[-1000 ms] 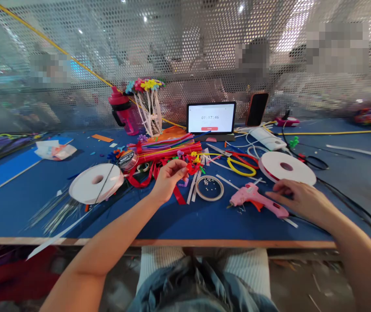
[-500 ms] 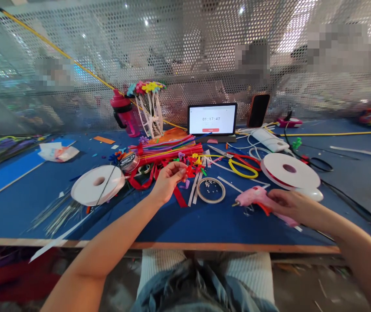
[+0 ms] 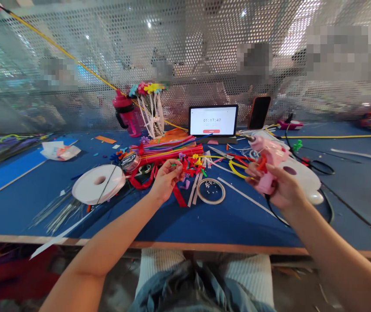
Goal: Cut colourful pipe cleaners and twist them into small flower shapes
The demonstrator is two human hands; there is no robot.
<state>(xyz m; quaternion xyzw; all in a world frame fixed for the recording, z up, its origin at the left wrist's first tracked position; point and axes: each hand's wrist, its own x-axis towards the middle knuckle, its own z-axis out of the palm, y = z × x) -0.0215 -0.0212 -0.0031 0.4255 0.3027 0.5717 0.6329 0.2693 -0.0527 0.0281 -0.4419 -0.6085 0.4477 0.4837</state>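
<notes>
My right hand (image 3: 284,188) is wrapped round the handle of a pink hot glue gun (image 3: 271,147), lifted off the table with its nozzle pointing up and left. A black cord hangs below it. My left hand (image 3: 165,182) is closed in a pinch beside a pile of small red and yellow fuzzy pieces (image 3: 195,164). A bit of green and red shows at its fingertips, too small to name. Behind that hand lies a bundle of coloured pipe cleaners (image 3: 172,151). A ring (image 3: 211,202) with small white beads inside lies between my hands.
A white ribbon spool (image 3: 86,188) lies left, another spool (image 3: 309,175) right behind the glue gun. Scissors (image 3: 221,151) lie near the middle. A tablet (image 3: 213,120), phone (image 3: 259,112), pink bottle (image 3: 128,115) and pipe-cleaner flowers (image 3: 149,89) stand along the mesh screen (image 3: 185,56).
My right hand has raised the glue gun from the table and turned its nozzle from left to upward. My left hand has barely moved and stays pinched.
</notes>
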